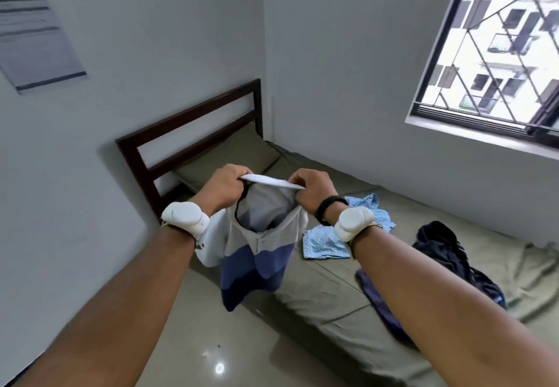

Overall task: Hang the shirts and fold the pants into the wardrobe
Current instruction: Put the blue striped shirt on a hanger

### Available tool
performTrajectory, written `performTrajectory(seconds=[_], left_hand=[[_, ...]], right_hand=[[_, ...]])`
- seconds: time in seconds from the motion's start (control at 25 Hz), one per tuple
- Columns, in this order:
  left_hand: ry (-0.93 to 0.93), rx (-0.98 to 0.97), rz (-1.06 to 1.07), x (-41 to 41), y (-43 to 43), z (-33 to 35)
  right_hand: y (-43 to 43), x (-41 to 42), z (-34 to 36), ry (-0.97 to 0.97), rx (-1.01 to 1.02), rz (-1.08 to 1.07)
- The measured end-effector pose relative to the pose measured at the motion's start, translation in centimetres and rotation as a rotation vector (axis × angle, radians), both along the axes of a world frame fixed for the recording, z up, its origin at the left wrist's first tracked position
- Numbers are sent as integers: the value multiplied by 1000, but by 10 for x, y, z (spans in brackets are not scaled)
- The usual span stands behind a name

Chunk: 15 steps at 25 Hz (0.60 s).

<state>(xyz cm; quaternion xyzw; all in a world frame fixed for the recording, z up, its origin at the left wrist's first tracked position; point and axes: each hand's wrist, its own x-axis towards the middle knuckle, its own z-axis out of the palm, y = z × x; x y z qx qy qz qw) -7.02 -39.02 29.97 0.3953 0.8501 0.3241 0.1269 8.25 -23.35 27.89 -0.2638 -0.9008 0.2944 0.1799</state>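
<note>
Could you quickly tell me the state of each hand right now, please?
Left hand: closed, gripping the top edge of the striped shirt.
Right hand: closed, gripping the same edge of the striped shirt.

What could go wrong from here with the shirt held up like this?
1. The left hand and right hand pinch only the white edge of the striped shirt; if either grip slips, it could fall to the floor.
2. Its body hangs bunched and twisted, so it may go onto a hanger creased.
</note>
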Motion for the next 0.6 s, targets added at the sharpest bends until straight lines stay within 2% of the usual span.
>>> performTrajectory(seconds=[0.08,0.16,0.32,0.48,0.6], left_hand=[[-116,-182,-173,13,22,11],[-289,-258,-321,37,54,20],[-686,-32,-257,105,128,20],[-852,-156,-283,187,223,-12],[-907,-199,-238,253,300,-52]], right_hand=[[35,21,2,28,-17,-71],[68,45,2,95,-47,-139],[127,98,1,155,-99,-195],[219,177,-26,119,-208,-209],[304,262,-73,72,-416,-277]])
